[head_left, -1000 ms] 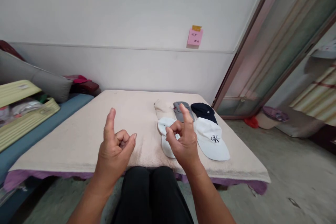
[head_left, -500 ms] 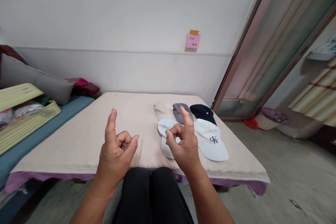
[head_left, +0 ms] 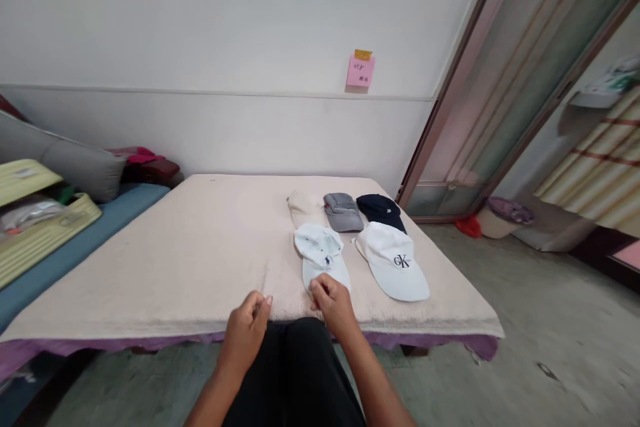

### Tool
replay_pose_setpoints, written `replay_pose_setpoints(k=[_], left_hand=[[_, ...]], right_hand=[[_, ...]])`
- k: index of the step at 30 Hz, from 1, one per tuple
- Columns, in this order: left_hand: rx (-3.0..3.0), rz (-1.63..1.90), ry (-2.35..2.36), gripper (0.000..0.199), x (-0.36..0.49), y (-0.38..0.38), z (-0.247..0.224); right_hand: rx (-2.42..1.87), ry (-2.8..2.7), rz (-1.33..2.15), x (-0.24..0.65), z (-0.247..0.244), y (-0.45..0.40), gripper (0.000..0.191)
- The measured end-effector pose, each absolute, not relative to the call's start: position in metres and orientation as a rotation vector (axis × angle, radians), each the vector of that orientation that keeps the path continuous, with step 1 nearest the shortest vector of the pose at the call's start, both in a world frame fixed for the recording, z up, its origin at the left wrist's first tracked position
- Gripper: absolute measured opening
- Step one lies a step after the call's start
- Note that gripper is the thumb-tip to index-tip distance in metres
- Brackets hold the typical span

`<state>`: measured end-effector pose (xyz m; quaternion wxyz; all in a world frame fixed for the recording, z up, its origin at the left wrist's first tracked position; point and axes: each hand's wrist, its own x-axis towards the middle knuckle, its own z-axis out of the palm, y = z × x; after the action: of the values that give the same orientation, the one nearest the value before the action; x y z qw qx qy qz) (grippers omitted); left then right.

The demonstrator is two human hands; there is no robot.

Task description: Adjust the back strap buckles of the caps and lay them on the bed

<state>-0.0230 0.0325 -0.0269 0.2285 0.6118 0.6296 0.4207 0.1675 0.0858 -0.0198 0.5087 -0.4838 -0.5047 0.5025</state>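
My left hand (head_left: 247,323) is loosely closed above the front edge of the table, with nothing showing in its fingers. Curled fingers also mark my right hand (head_left: 332,301), which holds nothing and overlaps the brim of a pale blue cap (head_left: 319,247) with a small dark emblem; whether it touches the brim I cannot tell. To the right of it lies a white cap (head_left: 387,253) with black letters. Behind these two are a beige cap (head_left: 303,208), a grey cap (head_left: 343,212) and a navy cap (head_left: 381,210), side by side.
The caps rest on a cream cloth (head_left: 220,247) over a low table. At left, a grey cushion (head_left: 75,160) and a yellow-green open case (head_left: 50,233) sit on a blue surface. A pink note (head_left: 360,72) is taped to the wall. A bin (head_left: 503,219) stands at right.
Both hands have dropped toward the table's front edge, and their raised index fingers have folded in. The pale blue and grey caps are less covered. The view has shifted slightly.
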Motion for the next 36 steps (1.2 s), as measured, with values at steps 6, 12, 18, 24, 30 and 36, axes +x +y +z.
replay_pose_setpoints(k=[6,12,18,24,30,36], left_hand=[[2.006,1.061,1.813,0.027,-0.022,0.011,-0.109],[2.189,1.108,1.798,0.025,-0.026,0.013,-0.111],[2.181,1.122,1.817,0.025,-0.028,0.011,-0.113],[1.961,1.137,1.773,0.025,-0.028,0.009,-0.11],[1.014,1.198,1.447,0.041,-0.027,0.023,-0.076],[0.527,1.37,0.854,0.048,-0.048,0.046,-0.025]], right_hand=[[-1.324,-0.755,1.293,0.203,-0.108,0.077,0.024],[-1.227,-0.344,1.342,0.22,-0.124,0.089,0.031],[-1.033,-0.119,1.413,0.207,-0.119,0.124,0.015],[-0.867,-0.039,1.591,0.191,-0.106,0.121,0.017],[-0.582,-0.227,1.755,0.178,-0.084,0.069,0.028],[-0.513,-0.527,1.985,0.166,-0.07,0.005,0.051]])
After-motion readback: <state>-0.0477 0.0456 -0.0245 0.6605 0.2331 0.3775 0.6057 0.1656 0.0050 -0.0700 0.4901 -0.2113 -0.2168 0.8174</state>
